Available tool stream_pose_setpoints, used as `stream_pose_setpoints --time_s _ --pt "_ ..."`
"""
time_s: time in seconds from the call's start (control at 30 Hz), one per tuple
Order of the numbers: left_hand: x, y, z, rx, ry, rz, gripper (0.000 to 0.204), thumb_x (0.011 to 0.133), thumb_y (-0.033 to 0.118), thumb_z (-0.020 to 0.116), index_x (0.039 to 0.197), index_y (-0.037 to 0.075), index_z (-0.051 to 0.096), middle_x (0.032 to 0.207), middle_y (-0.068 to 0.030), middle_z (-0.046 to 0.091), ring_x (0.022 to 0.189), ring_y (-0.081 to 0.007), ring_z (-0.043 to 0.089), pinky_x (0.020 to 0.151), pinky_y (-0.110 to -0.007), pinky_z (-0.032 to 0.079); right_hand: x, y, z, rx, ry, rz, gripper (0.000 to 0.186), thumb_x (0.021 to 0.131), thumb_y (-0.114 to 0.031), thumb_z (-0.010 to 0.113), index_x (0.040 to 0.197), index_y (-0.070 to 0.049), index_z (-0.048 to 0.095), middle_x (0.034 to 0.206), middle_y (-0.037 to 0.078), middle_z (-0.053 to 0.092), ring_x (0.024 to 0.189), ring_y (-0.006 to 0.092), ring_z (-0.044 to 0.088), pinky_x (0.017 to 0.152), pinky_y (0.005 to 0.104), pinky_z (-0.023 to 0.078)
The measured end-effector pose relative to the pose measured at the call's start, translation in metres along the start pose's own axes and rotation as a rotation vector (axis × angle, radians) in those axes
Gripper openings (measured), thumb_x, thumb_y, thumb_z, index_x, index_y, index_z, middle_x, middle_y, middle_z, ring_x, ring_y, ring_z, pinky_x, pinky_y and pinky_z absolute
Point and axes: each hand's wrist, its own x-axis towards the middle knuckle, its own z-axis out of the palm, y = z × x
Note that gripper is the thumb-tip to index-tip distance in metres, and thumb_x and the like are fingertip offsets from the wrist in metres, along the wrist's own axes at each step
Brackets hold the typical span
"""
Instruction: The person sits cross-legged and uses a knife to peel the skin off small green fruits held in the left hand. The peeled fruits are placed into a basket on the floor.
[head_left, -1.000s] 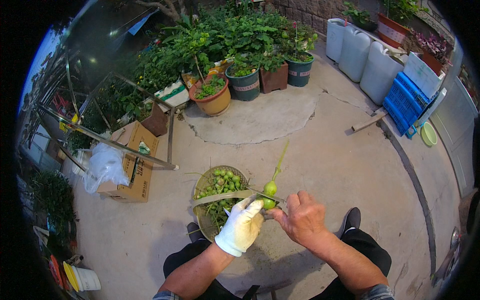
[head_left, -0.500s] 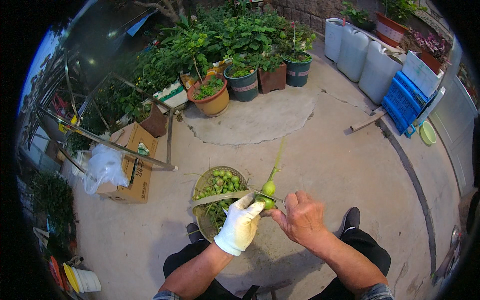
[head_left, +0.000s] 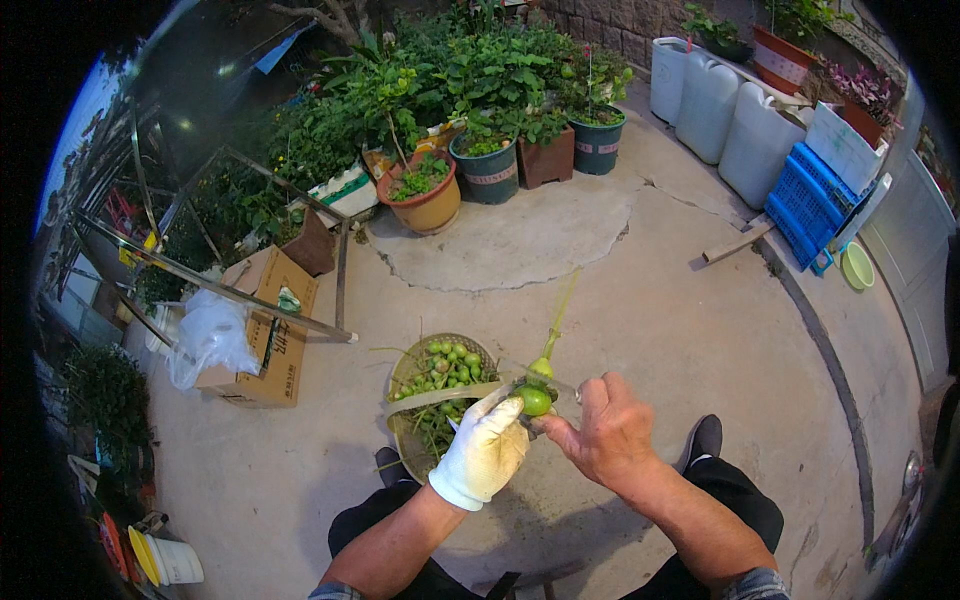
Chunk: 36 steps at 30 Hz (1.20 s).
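My left hand point(head_left: 482, 455), in a white glove, holds a small green bottle gourd point(head_left: 536, 401) by its lower bulb. The gourd's narrower upper bulb and long pale stem point away from me. My bare right hand point(head_left: 612, 432) is closed on a thin metal knife point(head_left: 565, 386). Its blade lies across the gourd near the waist between the two bulbs; its handle is mostly hidden in my fist. Just left of my gloved hand, a round basket point(head_left: 400, 438) with an arched handle holds several small green gourds point(head_left: 445, 364) with stems.
A cardboard box point(head_left: 285, 350) with a clear plastic bag stands at the left under a metal frame point(head_left: 200, 274). Potted plants point(head_left: 420, 205) line the far side. White jugs point(head_left: 755, 150) and a blue crate point(head_left: 808, 205) stand at the far right. My shoes flank the work area.
My right hand has moved slightly up and right with the knife. The gourd has tilted a little, its stem leaning further right. My left hand stays nearly in place.
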Motion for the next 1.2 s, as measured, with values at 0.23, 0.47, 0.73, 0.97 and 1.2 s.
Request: stream_pose_setpoints --time_s 0.23,0.47,0.73,0.97,1.2 --pt "-0.0003 -0.0011 0.0003 0.020 0.065 -0.033 0.026 0.102 0.011 0.057 0.124 -0.002 0.058 0.113 -0.0089 0.067 0.105 -0.0177 0.063 0.092 -0.032 0.050 0.0001 0.0005 0.0030 -0.033 -0.034 -0.035 0.049 0.079 -0.048 0.081 0.078 -0.006 0.055 0.074 0.012 0.053 0.061 0.0296 0.059 0.046 0.0422 0.045" --pt "0.0016 -0.0033 0.0010 0.123 0.079 0.002 0.032 0.100 0.011 0.061 0.130 0.001 0.055 0.113 -0.0103 0.066 0.102 -0.0185 0.064 0.088 -0.032 0.051 -0.0027 0.0001 0.0048 0.000 -0.077 -0.022 0.047 0.078 -0.043 0.083 0.079 -0.005 0.056 0.075 0.014 0.055 0.064 0.0309 0.061 0.047 0.0429 0.046" --pt "-0.0015 -0.0022 0.0052 0.300 0.075 0.010 0.047 0.095 0.011 0.069 0.137 -0.002 0.051 0.118 -0.0077 0.063 0.096 -0.0143 0.061 0.081 -0.029 0.052 0.0003 -0.0018 0.0017 -0.028 -0.016 -0.050 0.048 0.074 -0.042 0.085 0.079 -0.005 0.055 0.076 0.014 0.055 0.063 0.0307 0.060 0.046 0.0427 0.044" --pt "-0.0056 0.0024 0.0094 0.326 0.114 0.012 0.039 0.097 0.010 0.066 0.131 -0.005 0.056 0.115 -0.0055 0.063 0.103 -0.0132 0.059 0.095 -0.031 0.047 0.0004 0.0011 0.0024 -0.041 -0.057 -0.038 0.051 0.078 -0.049 0.082 0.079 -0.005 0.056 0.077 0.012 0.054 0.063 0.0292 0.059 0.046 0.0415 0.045" --pt "-0.0015 -0.0007 0.0061 0.370 0.103 0.069 0.038 0.097 0.013 0.068 0.128 -0.006 0.058 0.113 -0.0059 0.064 0.102 -0.0129 0.059 0.094 -0.030 0.046 -0.0023 0.0023 0.0063 -0.028 0.004 -0.034 0.050 0.080 -0.049 0.080 0.080 -0.005 0.057 0.074 0.012 0.054 0.060 0.0298 0.058 0.044 0.0422 0.043"
